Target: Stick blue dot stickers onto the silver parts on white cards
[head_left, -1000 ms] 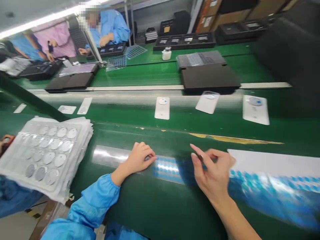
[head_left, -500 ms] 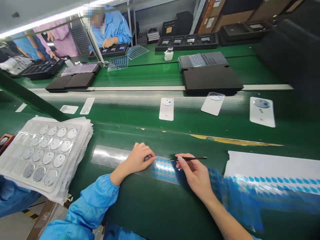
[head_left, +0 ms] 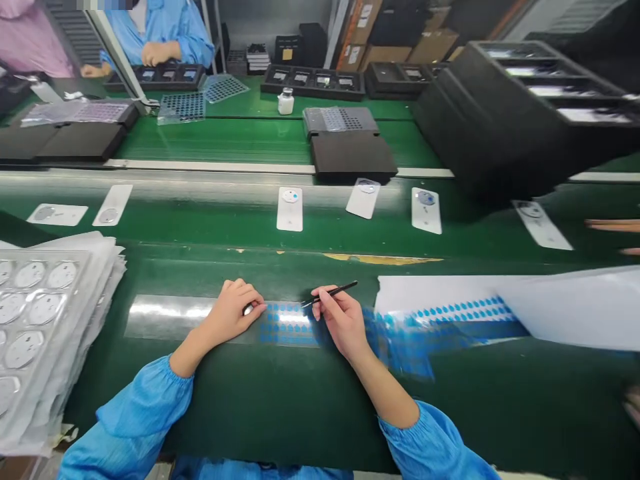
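My left hand (head_left: 235,310) rests at the left end of a clear strip of blue dot stickers (head_left: 287,325), fingers curled closed. A small shiny piece (head_left: 248,309) shows between its thumb and fingers, mostly hidden. My right hand (head_left: 343,320) pinches a pair of black tweezers (head_left: 343,289), its tips low over the strip's upper edge. Left of the stickers, the bare clear strip (head_left: 165,315) lies flat and partly under my left wrist. More blue dots continue right of my right hand on a sticker sheet (head_left: 450,312) with white backing.
At the left stands a stack with a clear tray (head_left: 50,320) of round discs on top. Beyond a ridge, white cards (head_left: 290,217) with discs lie along the green belt. Black boxes (head_left: 350,157) stand farther back; a large black crate (head_left: 480,127) hangs at upper right, near another person's fingers (head_left: 615,225).
The view has turned right, so things sit farther left. The tweezers now tilt more steeply. A black crate has come in at the right, and the white backing there looks lifted or folded.
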Motion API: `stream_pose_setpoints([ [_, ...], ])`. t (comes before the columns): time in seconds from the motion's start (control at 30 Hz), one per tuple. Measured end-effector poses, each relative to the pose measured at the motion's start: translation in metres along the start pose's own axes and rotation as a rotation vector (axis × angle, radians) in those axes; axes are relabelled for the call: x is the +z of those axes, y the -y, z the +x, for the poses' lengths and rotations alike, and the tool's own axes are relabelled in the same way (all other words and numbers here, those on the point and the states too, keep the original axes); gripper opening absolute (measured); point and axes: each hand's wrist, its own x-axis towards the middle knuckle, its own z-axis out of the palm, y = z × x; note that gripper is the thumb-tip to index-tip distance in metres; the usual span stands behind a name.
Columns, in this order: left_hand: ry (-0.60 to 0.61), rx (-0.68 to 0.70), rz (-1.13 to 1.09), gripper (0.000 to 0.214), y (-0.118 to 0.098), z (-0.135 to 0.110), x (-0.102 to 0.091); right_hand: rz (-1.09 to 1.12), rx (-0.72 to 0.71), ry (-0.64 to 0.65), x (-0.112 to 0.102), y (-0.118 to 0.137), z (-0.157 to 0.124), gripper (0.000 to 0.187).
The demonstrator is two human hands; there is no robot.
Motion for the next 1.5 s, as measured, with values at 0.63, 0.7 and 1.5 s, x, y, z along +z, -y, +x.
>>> stream_pose_setpoints([
  [0.63,0.025,-0.013,0.003,0.023,-0.005,0.001,-0.002,-0.434,-0.269,0.001,-0.004,0.001,-0.005,0.021],
  [0.7,0.027,-0.014,0.002,0.023,-0.005,0.001,-0.002,-0.643,-0.386,0.083,0.0,0.001,-0.008,0.019],
  [1.5,0.028,-0.002,0.007,0.022,-0.006,0.001,-0.002,-0.794,-0.656,0.243,0.001,0.006,-0.012,0.014],
])
